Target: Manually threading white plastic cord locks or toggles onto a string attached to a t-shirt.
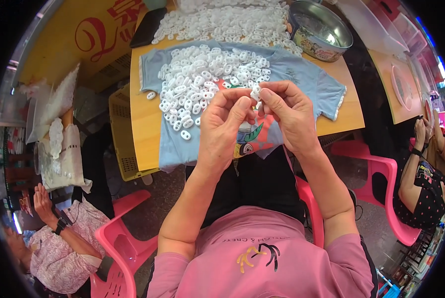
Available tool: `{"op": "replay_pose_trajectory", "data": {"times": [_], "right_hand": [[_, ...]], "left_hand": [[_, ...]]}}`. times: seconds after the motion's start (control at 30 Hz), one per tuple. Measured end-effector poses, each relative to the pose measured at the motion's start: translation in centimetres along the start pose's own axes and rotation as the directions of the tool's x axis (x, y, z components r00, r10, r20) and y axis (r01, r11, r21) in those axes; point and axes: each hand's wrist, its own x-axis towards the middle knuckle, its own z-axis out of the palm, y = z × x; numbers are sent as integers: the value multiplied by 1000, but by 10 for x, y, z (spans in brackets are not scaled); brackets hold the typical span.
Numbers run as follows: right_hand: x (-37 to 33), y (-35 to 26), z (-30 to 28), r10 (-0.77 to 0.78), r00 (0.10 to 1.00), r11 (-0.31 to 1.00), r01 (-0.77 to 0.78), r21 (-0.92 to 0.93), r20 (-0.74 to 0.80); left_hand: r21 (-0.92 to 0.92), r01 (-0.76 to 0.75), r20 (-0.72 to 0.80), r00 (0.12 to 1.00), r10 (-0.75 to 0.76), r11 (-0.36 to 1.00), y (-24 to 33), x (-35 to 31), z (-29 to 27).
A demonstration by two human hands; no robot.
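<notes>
Above a light blue T-shirt (175,151) spread on the table, my hands meet at a small white plastic piece (255,92). The thumb and bent fingers of my left hand (223,121) pinch it from one side. From the other side, my right hand (293,115) grips it between thumb and index finger. The fingertips partly hide its shape, and I cannot tell whether it is one piece or several joined. Just beyond and left of my hands lies a loose heap of white oval two-hole plastic pieces (190,82) on the shirt.
A larger mass of the white pieces (222,25) covers the far table. Beside it stand a round metal tin (318,49) and a flat black object (148,27). A yellow crate (123,144) is below the table's left edge. People sit on both sides near pink chairs (128,238).
</notes>
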Motion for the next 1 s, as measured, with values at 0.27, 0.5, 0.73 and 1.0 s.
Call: {"op": "replay_pose_trajectory", "data": {"times": [0.27, 0.5, 0.73, 1.0], "right_hand": [[-17, -20, 13, 119, 985, 956, -147, 253, 121], [-29, -18, 19, 197, 954, 901, -267, 342, 226], [-38, -16, 34, 194, 938, 861, -303, 408, 287], [-42, -17, 35, 169, 940, 876, -281, 393, 296]], "left_hand": [[114, -232, 71, 972, 225, 966, -10, -4, -1], [212, -367, 231, 919, 319, 906, -18, -19, -11], [124, -231, 211, 957, 202, 965, -3, -33, -11], [90, -361, 249, 910, 331, 928, -5, -30, -10]]}}
